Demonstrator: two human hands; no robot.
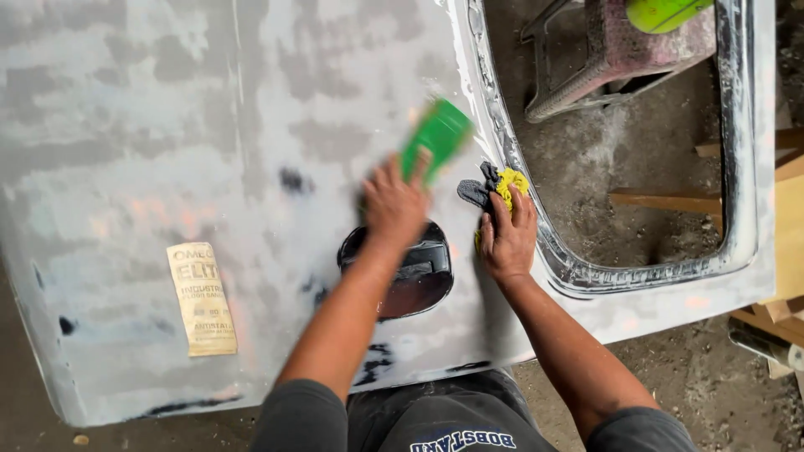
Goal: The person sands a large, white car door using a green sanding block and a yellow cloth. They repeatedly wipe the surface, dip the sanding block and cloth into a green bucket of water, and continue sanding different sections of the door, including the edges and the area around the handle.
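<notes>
A grey sanded car door panel (167, 125) bears a tan sandpaper sheet (202, 299).

Head view, subject's body only. Both forearms bare from above the elbow down, entering from the lower centre of the frame. Left hand (394, 205) and right hand (505, 238) bare: no gloves, no rings, no watch or wristband visible. Short sleeves (297, 416), dark grey, plain knit fabric, cuffs ending at the upper arm; the right-side sleeve shows at the lower right edge. Shirt front (435, 418), same dark grey, creased, lies between the arms at the bottom centre. White block lettering with a blue outline runs across the chest, seen upside down from this view. Face not in view.
</notes>
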